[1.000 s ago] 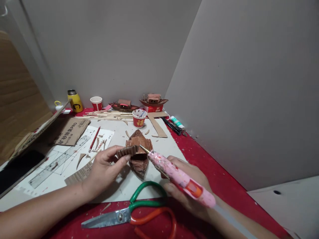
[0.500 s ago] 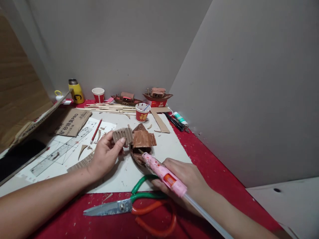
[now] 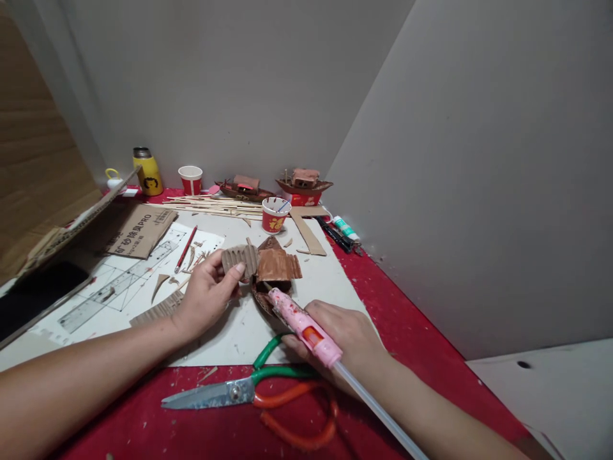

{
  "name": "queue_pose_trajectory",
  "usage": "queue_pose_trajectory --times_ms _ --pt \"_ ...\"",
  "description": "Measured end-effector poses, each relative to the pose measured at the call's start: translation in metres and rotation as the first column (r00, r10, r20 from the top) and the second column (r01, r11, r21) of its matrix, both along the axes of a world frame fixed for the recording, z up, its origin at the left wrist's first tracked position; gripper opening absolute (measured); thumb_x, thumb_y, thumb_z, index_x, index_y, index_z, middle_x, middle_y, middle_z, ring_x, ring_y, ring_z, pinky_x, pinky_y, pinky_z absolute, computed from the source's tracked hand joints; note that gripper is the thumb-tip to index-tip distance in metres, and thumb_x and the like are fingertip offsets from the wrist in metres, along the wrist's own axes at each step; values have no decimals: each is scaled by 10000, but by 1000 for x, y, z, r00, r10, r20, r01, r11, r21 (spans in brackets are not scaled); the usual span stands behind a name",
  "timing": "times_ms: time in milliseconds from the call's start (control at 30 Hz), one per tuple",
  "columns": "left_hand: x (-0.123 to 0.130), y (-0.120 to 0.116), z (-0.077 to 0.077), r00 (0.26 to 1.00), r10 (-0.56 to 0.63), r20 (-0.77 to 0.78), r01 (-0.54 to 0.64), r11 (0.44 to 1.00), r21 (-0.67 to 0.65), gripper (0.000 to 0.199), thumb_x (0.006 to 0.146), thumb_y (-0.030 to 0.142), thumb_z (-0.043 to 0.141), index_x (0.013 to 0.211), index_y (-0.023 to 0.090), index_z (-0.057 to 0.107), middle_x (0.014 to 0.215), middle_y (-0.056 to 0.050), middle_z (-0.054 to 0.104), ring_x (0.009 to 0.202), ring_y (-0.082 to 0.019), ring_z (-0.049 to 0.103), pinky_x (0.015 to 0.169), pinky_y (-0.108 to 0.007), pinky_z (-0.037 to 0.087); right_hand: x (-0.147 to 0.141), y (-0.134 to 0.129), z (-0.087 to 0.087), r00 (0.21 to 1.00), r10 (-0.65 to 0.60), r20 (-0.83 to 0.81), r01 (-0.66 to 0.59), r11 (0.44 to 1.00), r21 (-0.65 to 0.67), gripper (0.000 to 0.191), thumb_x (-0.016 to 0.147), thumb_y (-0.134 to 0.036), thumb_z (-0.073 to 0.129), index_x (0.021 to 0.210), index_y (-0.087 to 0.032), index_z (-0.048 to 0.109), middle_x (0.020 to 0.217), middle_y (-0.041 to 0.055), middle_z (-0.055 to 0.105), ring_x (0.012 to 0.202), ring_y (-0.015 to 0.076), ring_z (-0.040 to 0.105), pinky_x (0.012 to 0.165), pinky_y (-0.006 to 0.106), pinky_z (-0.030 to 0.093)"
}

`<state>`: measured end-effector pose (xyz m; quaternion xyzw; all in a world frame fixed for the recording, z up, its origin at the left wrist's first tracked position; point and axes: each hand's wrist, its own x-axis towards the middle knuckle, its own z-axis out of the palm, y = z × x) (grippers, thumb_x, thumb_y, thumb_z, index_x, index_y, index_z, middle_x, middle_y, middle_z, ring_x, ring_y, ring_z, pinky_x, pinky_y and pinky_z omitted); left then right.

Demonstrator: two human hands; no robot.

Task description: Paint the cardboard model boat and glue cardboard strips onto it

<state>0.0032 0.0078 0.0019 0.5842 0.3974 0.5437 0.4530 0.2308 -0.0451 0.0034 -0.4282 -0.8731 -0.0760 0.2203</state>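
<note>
Between thumb and fingers, my left hand (image 3: 211,291) pinches a small piece of corrugated cardboard (image 3: 241,260), ridged side toward me. My right hand (image 3: 342,335) is wrapped round a pink hot glue gun (image 3: 304,326) with a clear glue stick (image 3: 378,409) out of its back. The gun's nozzle points at the near opening of a brown model boat (image 3: 278,265) with a ridged cabin roof. Whether the nozzle touches the boat I cannot tell. The cardboard piece is just left of the roof. Scissors (image 3: 234,391) with green and orange handles lie below my right hand.
Two finished-looking model boats (image 3: 245,187) stand at the back by thin wooden sticks (image 3: 211,207). A red paper cup (image 3: 274,220) is beyond the boat. On the left are a clear ruler (image 3: 119,287), a red pencil (image 3: 186,248), cardboard (image 3: 143,233) and a yellow bottle (image 3: 148,176).
The glue gun has shifted slightly left and up, its nozzle still near the boat's cabin opening. My left hand with the cardboard piece has moved a little to the right.
</note>
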Motion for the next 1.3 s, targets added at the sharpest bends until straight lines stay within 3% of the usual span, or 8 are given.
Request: queue_pose_trajectory --times_ms 533,733,833,967,1033,1167,1300 --pt "0 2 -5 999 -19 -28 19 1000 3 168 880 323 638 834 169 590 598 46 578 502 -91 514 489 -209 429 5 -2 2 999 -30 -18 31 999 28 523 1016 -566 365 699 -193 550 575 13 587 474 123 530 478 259 309" --pt "-4 -10 -1 974 -1 -228 38 987 159 152 870 261 598 745 185 559 641 36 542 571 -103 501 528 -212 419 6 -4 6 999 -14 -34 16 999 39 480 1017 -531 398 702 -198 542 565 4 576 471 120 526 470 254 303" --pt "-8 -18 -1 914 -62 -400 201 927 317 108 819 208 608 722 205 559 597 39 525 525 -105 466 516 -225 399 7 -4 6 999 -15 -38 16 999 28 485 1012 -542 398 699 -200 540 567 1 579 470 118 525 471 250 314" --pt "-10 -21 -6 798 -242 -551 491 792 364 88 795 161 576 758 241 572 660 -36 652 691 -192 649 665 -289 510 7 -3 3 999 -27 -35 28 999 24 518 1007 -577 378 681 -204 529 559 2 581 461 120 528 468 253 314" --pt "-9 -20 -8 774 -232 -589 532 743 407 150 796 127 548 728 256 516 677 -53 669 753 -215 684 706 -306 528 7 -2 2 999 -27 -32 28 999 17 525 1009 -581 367 683 -203 531 562 5 587 462 121 531 468 256 314" --pt "-8 -19 -7 756 -139 -640 554 657 512 199 793 112 526 697 257 429 677 -58 689 595 -181 639 586 -283 492 7 -2 2 999 -31 -23 32 999 42 523 1015 -570 362 685 -202 534 559 6 587 458 120 533 467 259 308" --pt "-7 -17 -5 716 -100 -691 604 586 541 146 781 135 537 717 243 463 862 -128 756 635 -186 666 562 -282 490 8 -2 3 999 -52 -13 53 997 60 529 1019 -566 355 678 -202 532 553 5 584 452 118 539 467 258 306"
